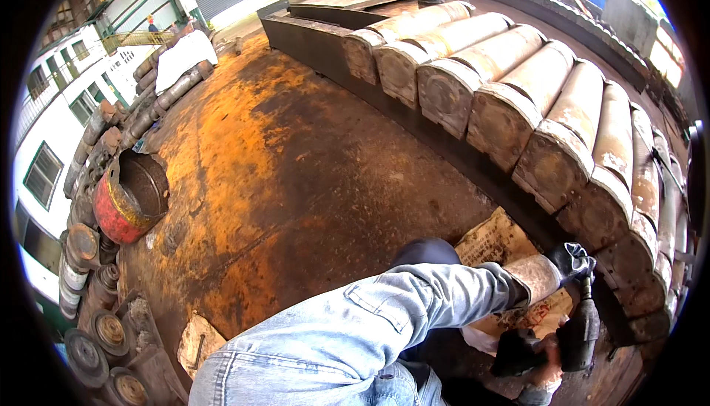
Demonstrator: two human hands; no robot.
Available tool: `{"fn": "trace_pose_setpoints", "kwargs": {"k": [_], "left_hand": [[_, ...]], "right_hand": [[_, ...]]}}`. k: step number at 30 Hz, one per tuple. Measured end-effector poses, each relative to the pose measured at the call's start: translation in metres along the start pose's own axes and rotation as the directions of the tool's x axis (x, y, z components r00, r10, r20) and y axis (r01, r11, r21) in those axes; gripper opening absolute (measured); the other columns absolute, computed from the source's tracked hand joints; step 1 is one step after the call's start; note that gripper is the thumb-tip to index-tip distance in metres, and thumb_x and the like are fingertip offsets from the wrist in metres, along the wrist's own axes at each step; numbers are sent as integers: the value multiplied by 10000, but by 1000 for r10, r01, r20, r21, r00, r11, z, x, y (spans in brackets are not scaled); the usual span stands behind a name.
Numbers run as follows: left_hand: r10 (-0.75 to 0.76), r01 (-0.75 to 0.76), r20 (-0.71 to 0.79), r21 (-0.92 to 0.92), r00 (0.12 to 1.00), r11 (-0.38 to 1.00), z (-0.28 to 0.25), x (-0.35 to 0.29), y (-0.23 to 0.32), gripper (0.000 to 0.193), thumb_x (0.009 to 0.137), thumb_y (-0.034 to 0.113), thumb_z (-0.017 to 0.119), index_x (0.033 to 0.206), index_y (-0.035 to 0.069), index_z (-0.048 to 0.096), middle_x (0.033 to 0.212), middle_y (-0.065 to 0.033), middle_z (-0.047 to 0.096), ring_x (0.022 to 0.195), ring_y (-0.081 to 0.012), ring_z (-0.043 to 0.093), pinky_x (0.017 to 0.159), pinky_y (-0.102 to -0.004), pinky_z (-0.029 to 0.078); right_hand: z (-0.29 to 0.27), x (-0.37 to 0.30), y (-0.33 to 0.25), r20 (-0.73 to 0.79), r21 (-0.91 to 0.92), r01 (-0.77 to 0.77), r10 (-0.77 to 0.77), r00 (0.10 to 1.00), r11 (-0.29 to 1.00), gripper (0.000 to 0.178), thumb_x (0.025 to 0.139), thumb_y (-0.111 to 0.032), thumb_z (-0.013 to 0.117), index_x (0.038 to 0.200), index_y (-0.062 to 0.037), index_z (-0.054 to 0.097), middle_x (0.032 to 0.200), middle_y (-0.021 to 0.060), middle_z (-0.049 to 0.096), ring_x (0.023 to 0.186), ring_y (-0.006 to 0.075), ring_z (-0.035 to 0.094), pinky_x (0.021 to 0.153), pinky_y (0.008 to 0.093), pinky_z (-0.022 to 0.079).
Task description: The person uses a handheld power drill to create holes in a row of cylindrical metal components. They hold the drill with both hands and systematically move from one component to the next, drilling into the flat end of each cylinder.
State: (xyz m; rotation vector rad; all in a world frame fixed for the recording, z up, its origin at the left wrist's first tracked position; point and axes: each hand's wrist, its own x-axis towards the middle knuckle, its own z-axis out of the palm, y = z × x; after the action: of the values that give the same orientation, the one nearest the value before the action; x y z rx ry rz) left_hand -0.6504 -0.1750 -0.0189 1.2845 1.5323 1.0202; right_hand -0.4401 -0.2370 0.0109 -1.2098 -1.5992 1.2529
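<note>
My right hand [548, 362], low at the right, is wrapped round the handle of a black cordless impact wrench [578, 338]. The tool's nose points up and away, toward the end of a row of rusty rollers [629, 276]. At the tip of its shaft [586, 289] is my left hand [572, 261], in a black glove with a tan cuff. Its fingers are curled beside the roller end block, and what they grip is hidden. My left arm, in a pale denim sleeve, crosses the view. Beneath the hands lies a stained sack [499, 247].
Several steel rollers [510, 106] lie side by side on a dark frame along the right. A red cut drum [122, 206] stands at the left, near piled rollers and round parts [111, 332]. The floor plate [296, 184] is rusty and oily. A person [153, 27] is far back.
</note>
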Motion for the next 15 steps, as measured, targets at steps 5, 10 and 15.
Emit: {"fn": "trace_pose_setpoints", "kwargs": {"k": [5, 10, 15], "left_hand": [[190, -201, 71, 222, 979, 954, 14, 26, -35, 232, 919, 257, 670, 965, 34, 715, 908, -160, 721, 875, -306, 695, 830, -376, 551], [140, -184, 123, 530, 983, 828, 22, 55, -67, 260, 879, 368, 709, 976, 128, 732, 971, -110, 720, 942, -313, 677, 849, -398, 527], [48, -162, 186, 663, 981, 731, 54, 43, -95, 452, 863, 446, 702, 1169, 113, 692, 1231, -103, 670, 1151, -315, 616, 978, -409, 484]], "right_hand": [[-9, -14, -23, -68, 142, -27, 37, 997, 989, 427, 803, -120, 637, 1192, 39, 562, 827, 69, 559, 771, 173, 514, 756, 314, 413], [-28, -16, -40, -177, 364, -28, 99, 979, 931, 457, 817, -128, 640, 1223, 59, 543, 767, 51, 544, 701, 145, 501, 706, 295, 412], [-68, -16, -20, -240, 533, -28, 183, 953, 846, 332, 825, -159, 621, 1088, 35, 566, 756, 46, 525, 687, 151, 478, 694, 303, 385]]}}
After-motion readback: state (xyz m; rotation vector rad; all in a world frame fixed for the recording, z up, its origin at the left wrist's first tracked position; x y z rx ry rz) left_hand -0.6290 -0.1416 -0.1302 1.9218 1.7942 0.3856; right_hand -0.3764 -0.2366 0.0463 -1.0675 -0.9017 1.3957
